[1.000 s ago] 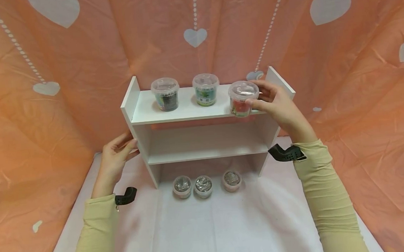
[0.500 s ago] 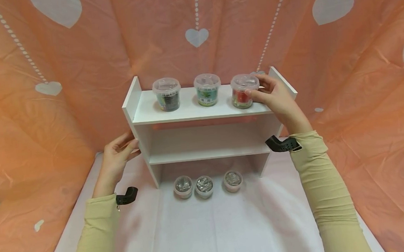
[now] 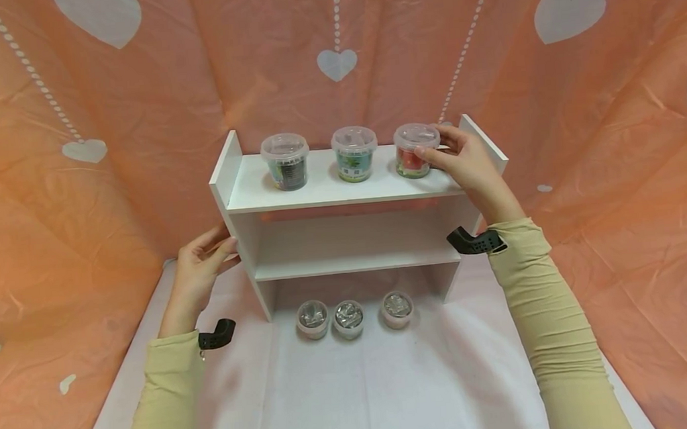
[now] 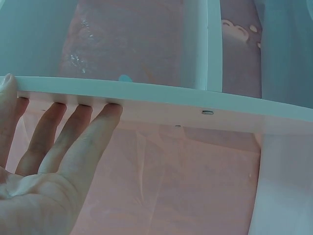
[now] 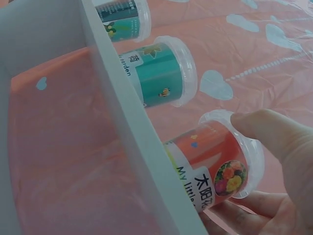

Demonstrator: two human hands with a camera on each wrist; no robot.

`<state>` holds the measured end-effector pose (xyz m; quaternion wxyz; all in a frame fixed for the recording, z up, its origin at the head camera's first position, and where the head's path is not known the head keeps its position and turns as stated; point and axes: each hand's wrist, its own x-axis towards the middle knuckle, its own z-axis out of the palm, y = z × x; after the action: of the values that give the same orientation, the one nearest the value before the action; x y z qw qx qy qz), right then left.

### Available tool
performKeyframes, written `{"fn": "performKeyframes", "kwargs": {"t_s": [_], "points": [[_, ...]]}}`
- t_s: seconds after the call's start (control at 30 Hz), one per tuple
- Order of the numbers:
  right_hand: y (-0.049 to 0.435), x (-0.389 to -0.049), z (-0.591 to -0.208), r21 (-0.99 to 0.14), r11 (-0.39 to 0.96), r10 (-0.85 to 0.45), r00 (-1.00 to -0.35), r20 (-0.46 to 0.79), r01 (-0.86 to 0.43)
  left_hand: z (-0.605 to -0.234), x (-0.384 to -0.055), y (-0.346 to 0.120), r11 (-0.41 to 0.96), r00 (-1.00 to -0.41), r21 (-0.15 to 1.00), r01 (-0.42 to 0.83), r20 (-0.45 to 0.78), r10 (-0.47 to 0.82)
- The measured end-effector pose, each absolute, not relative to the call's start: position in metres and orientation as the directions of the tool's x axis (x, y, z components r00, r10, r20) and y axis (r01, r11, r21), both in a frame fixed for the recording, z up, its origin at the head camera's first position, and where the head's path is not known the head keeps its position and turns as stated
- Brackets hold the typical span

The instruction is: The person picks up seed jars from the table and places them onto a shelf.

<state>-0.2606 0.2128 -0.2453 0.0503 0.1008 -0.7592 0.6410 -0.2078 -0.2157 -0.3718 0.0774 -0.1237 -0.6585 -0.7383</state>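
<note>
Reaching up from the foreground in yellow-green sleeves, each with a black device at the cuff, a person works bare-handed at a white shelf unit standing on a white cloth. Nearest on the cloth, by the unit's base, three small lidded tubs with silvery tops sit in a loose row, the left two close together and the third set apart to the right. The left hand has its fingers extended, fingertips touching the outer face of the left side panel, thumb at the panel's front edge. Higher up, the right hand grasps a red-labeled cup between thumb and fingers, the thumb against its clear lid. The cup is upright at the right end of the top shelf, near the right side panel; whether its full base rests on the board cannot be told. Its label carries the words "My little," Chinese characters and a round picture of flowers. To its left on the same shelf stand a teal-labeled cup at the middle and a dark-and-green cup toward the left end. Behind hangs an orange backdrop printed with pale hearts.
</note>
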Motion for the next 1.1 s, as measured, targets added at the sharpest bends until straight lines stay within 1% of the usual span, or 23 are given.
{"fn": "performKeyframes", "kwargs": {"t_s": [0.37,0.5,0.87,1.0,1.1], "points": [[0.212,-0.26,-0.246,-0.938,0.237,-0.111,-0.967,0.23,-0.251,-0.372,-0.208,-0.215,-0.122,-0.956,0.952,0.281,0.288,0.046],[0.214,-0.259,-0.247,-0.941,0.222,-0.114,-0.965,0.236,-0.256,-0.371,-0.207,-0.215,-0.108,-0.958,0.955,0.276,0.283,0.045],[0.221,-0.244,-0.248,-0.953,0.106,-0.075,-0.958,0.278,-0.284,-0.371,-0.205,-0.214,-0.101,-0.96,0.958,0.27,0.275,0.042],[0.223,-0.235,-0.247,-0.947,0.134,-0.066,-0.956,0.287,-0.293,-0.37,-0.205,-0.214,-0.113,-0.96,0.956,0.269,0.275,0.042],[0.225,-0.228,-0.246,-0.942,0.129,-0.054,-0.951,0.306,-0.31,-0.37,-0.205,-0.214,-0.111,-0.961,0.957,0.268,0.274,0.043]]}}
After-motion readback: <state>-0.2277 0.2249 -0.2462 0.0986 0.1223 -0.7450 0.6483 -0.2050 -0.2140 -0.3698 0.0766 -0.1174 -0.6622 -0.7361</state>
